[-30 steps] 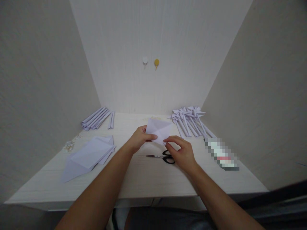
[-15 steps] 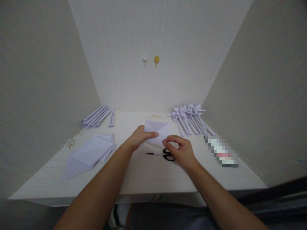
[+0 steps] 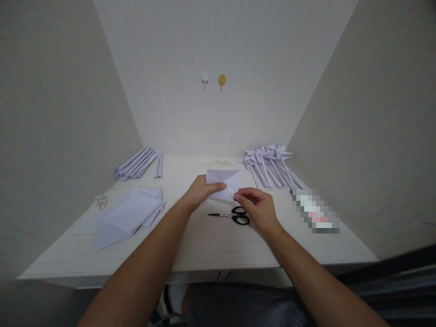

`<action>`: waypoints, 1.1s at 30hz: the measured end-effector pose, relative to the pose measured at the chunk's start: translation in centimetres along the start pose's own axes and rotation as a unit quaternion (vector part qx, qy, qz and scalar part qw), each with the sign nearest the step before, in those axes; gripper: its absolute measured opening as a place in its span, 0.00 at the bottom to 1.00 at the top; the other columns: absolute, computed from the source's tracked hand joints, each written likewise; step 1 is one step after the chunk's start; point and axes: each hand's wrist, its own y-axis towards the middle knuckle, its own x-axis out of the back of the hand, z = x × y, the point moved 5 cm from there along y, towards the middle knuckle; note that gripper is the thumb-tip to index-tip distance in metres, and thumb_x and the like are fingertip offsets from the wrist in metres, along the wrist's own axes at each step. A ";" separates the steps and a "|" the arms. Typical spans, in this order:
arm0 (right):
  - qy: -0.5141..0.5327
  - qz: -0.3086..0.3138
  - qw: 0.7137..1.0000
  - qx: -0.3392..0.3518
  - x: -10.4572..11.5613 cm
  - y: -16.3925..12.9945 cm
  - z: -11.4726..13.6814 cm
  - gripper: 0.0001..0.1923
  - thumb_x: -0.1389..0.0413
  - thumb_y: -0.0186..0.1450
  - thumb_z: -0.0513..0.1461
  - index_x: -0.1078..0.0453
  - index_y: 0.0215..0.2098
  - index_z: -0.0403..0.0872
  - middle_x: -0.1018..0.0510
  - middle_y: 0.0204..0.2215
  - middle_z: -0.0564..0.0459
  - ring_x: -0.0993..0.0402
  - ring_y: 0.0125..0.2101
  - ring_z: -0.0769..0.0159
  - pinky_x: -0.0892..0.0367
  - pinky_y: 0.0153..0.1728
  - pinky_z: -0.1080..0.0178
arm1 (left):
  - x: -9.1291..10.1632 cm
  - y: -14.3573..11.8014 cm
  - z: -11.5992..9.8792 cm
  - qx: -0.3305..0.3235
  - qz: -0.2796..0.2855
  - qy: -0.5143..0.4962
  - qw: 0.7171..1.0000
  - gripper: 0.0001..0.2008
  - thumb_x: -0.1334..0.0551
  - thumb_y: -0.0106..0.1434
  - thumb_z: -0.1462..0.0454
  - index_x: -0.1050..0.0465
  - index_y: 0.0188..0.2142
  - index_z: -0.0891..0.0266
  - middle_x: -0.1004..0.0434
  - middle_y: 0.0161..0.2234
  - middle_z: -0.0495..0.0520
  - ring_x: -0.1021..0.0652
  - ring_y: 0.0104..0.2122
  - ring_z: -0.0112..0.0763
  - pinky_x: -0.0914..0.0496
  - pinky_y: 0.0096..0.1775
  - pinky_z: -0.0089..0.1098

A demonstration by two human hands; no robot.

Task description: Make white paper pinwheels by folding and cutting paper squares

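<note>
White paper [image 3: 223, 180], pinched by both the left hand [image 3: 200, 193] and right hand [image 3: 259, 211] above the scissors [image 3: 235, 215], wants corners matched before creasing.

Change over the last second — the folded white paper [image 3: 223, 182] sits lower and flatter between the hands, its upper edge now nearly level where it first rose to a peak. The left hand [image 3: 200, 193] lays its thumb farther across the sheet's near face. The right hand [image 3: 259, 210] draws in toward the paper's lower right corner, pinching it, and moves clear of the black scissors [image 3: 235, 216] — both handle loops now show, where the hand first overlapped them.
</note>
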 end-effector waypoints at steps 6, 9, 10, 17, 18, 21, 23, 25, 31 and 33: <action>0.000 -0.007 1.000 -0.014 0.0 0.1 -0.1 0.08 0.31 0.53 0.43 0.20 0.29 0.48 0.17 0.27 0.51 0.22 0.29 0.62 0.28 0.33 0.60 | -0.2 0.0 0.0 -0.001 0.010 0.009 1.000 0.24 0.24 0.44 0.59 0.18 0.41 0.69 0.15 0.40 0.63 0.18 0.39 0.46 0.27 0.47 0.42; 0.008 -0.009 1.000 -0.016 0.0 0.1 -0.1 0.08 0.31 0.53 0.43 0.20 0.29 0.48 0.17 0.26 0.51 0.22 0.28 0.62 0.28 0.32 0.61 | -0.2 0.0 -0.1 -0.004 0.010 0.005 1.000 0.24 0.24 0.44 0.60 0.18 0.40 0.69 0.15 0.39 0.62 0.18 0.38 0.46 0.27 0.47 0.42; 0.012 -0.009 1.000 -0.015 0.0 0.1 -0.1 0.08 0.30 0.53 0.43 0.20 0.29 0.48 0.17 0.26 0.52 0.23 0.28 0.63 0.28 0.32 0.61 | -0.2 0.0 0.0 -0.005 0.009 0.004 1.000 0.24 0.24 0.44 0.60 0.18 0.40 0.69 0.15 0.39 0.62 0.18 0.38 0.45 0.28 0.47 0.42; 0.020 -0.011 0.999 -0.029 0.0 0.1 -0.5 0.09 0.30 0.51 0.42 0.20 0.28 0.48 0.17 0.27 0.51 0.23 0.28 0.63 0.28 0.33 0.60 | -0.1 0.1 0.2 -0.005 0.003 -0.015 1.000 0.22 0.24 0.44 0.61 0.18 0.39 0.67 0.14 0.39 0.61 0.18 0.37 0.44 0.27 0.46 0.41; 0.020 -0.013 0.999 -0.030 0.0 0.1 -0.5 0.09 0.30 0.51 0.42 0.21 0.28 0.48 0.17 0.27 0.51 0.23 0.28 0.62 0.28 0.33 0.60 | -0.1 0.1 0.2 -0.004 0.005 -0.015 1.000 0.22 0.24 0.44 0.61 0.18 0.39 0.67 0.14 0.39 0.61 0.17 0.37 0.44 0.27 0.46 0.41; 0.021 -0.015 0.999 -0.026 0.0 0.2 -0.5 0.09 0.30 0.51 0.42 0.22 0.27 0.48 0.18 0.26 0.52 0.24 0.28 0.63 0.29 0.33 0.60 | -0.2 0.2 0.2 -0.007 0.009 -0.010 1.000 0.22 0.24 0.45 0.61 0.18 0.40 0.68 0.14 0.39 0.61 0.17 0.37 0.44 0.27 0.46 0.41; 0.022 -0.016 0.999 -0.023 0.0 0.2 -0.5 0.09 0.30 0.51 0.42 0.23 0.27 0.48 0.18 0.26 0.53 0.24 0.28 0.63 0.29 0.33 0.61 | -0.3 0.1 0.1 -0.010 0.007 -0.007 1.000 0.22 0.24 0.45 0.61 0.18 0.40 0.68 0.14 0.39 0.61 0.17 0.37 0.44 0.27 0.46 0.41; 0.025 -0.014 0.999 -0.024 0.0 0.2 -0.6 0.09 0.30 0.52 0.42 0.23 0.28 0.48 0.19 0.26 0.53 0.25 0.28 0.64 0.30 0.33 0.61 | -0.3 0.1 0.0 -0.012 0.004 -0.002 1.000 0.22 0.24 0.45 0.61 0.18 0.40 0.68 0.14 0.38 0.61 0.18 0.37 0.44 0.27 0.46 0.41; 0.026 -0.013 0.999 -0.034 0.0 0.2 -0.9 0.10 0.30 0.53 0.43 0.23 0.28 0.48 0.19 0.25 0.53 0.25 0.26 0.65 0.31 0.30 0.62 | -0.2 0.0 -0.1 -0.014 0.005 -0.002 1.000 0.21 0.25 0.45 0.61 0.18 0.40 0.68 0.14 0.38 0.60 0.17 0.37 0.43 0.27 0.46 0.40; 0.025 -0.016 0.999 -0.034 0.0 0.2 -0.9 0.10 0.30 0.53 0.43 0.23 0.28 0.48 0.19 0.25 0.53 0.25 0.26 0.65 0.31 0.30 0.63 | -0.2 0.1 0.0 -0.013 0.009 -0.002 1.000 0.21 0.25 0.45 0.61 0.18 0.40 0.68 0.14 0.38 0.61 0.17 0.37 0.43 0.27 0.46 0.40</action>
